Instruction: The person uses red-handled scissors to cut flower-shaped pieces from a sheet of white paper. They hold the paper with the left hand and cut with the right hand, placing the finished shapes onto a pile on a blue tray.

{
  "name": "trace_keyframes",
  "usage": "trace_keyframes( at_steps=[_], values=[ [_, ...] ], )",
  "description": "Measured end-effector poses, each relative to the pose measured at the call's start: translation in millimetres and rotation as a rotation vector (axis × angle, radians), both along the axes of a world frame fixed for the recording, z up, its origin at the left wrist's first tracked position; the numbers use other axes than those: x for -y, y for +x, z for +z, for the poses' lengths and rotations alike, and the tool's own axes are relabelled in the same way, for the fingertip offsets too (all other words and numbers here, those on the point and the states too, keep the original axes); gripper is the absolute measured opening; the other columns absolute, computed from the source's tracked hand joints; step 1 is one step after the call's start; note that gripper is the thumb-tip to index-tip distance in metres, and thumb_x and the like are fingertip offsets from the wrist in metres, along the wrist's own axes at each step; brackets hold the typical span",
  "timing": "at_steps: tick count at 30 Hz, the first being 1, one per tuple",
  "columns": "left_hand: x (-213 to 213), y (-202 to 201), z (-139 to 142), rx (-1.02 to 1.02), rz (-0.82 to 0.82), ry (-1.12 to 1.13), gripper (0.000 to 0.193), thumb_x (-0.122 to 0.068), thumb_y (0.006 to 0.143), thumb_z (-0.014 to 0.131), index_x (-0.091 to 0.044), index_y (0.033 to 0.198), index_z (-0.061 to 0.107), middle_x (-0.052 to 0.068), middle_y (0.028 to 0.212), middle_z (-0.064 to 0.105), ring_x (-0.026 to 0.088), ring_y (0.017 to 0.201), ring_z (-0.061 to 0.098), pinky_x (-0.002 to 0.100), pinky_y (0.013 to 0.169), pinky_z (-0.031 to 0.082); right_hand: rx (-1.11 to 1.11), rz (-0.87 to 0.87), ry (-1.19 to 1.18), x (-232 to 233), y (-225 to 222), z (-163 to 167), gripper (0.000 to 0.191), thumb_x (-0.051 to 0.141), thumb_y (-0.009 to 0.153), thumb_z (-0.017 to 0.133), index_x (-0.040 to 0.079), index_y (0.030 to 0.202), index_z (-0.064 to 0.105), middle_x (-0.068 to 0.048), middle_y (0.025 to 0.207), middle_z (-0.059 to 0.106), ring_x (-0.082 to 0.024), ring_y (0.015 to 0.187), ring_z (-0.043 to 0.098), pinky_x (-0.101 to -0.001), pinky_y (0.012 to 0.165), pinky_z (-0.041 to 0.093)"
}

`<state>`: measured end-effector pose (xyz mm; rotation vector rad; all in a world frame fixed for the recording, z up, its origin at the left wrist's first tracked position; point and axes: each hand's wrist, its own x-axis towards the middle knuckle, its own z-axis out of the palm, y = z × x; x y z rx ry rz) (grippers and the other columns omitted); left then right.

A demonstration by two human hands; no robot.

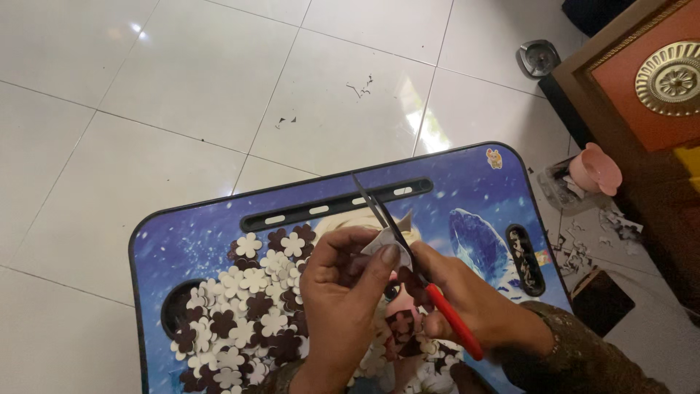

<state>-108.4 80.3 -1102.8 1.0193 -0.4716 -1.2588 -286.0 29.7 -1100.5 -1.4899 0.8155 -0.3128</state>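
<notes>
The left hand (343, 292) is pinching a small white foam piece (380, 242); the right hand (467, 306) is gripping red-handled scissors (408, 263) — blades parted — over the blue lap table (481, 197).

A pink cup (596, 169) sits (beside scraps) on the white tiled floor (182, 80).

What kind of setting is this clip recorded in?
Probably a home, with craft work done on the floor: white floor tiles, a low lap table with a cartoon print, and a carved wooden cabinet. The hands cut paper with scissors beside flower cutouts.
</notes>
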Motion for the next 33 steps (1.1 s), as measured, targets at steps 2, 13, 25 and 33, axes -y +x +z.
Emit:
trace_keyframes(
  at_steps=[2, 13, 25, 33],
  values=[
    [-0.2, 0.3, 1.8, 0.045, -0.042, 0.039, 0.025, -0.002, 0.088, 0.076, 0.0, 0.111, 0.068, 0.008, 0.091, 0.074, 0.011, 0.081, 0.071, 0.025, 0.068, 0.06, 0.068, -0.005, 0.08, -2.2, -7.1, -0.1, 0.126, 0.091, 0.072, 0.063, -0.004, 0.151, 0.039, -0.006, 0.097, 0.056, -0.014, 0.083, 0.05, -0.0319, 0.072, 0.045],
    [-0.8, -18.5, 1.9, 0.0, -0.257, 0.116, 0.025, 0.0, 0.087, 0.076, 0.003, 0.11, 0.071, 0.01, 0.089, 0.076, 0.01, 0.074, 0.071, 0.024, 0.063, 0.059, 0.101, -0.072, 0.217, -31.6, -30.8, 2.4, 0.13, 0.088, 0.08, 0.054, -0.005, 0.162, 0.017, -0.025, 0.157, 0.042, -0.033, 0.145, 0.045, -0.0446, 0.118, 0.039],
    [0.5, -23.7, -5.9, 0.079, -0.31, 0.13, 0.024, -0.002, 0.086, 0.077, 0.002, 0.109, 0.071, 0.006, 0.086, 0.076, 0.007, 0.072, 0.068, 0.022, 0.062, 0.056, -0.009, -0.091, 0.1, -43.5, -64.6, -28.2, 0.124, 0.092, 0.082, 0.044, 0.0, 0.163, 0.025, -0.021, 0.132, 0.05, -0.028, 0.115, 0.052, -0.0398, 0.098, 0.045],
    [0.9, -27.3, -10.2, 0.103, -0.296, 0.103, 0.022, -0.001, 0.088, 0.075, 0.002, 0.109, 0.07, 0.006, 0.09, 0.076, 0.007, 0.076, 0.068, 0.021, 0.067, 0.056, -0.003, -0.029, -0.108, -36.2, -64.6, -22.8, 0.118, 0.089, 0.089, 0.04, -0.004, 0.158, 0.022, -0.022, 0.154, 0.047, -0.033, 0.142, 0.05, -0.0423, 0.113, 0.039]
  ],
)
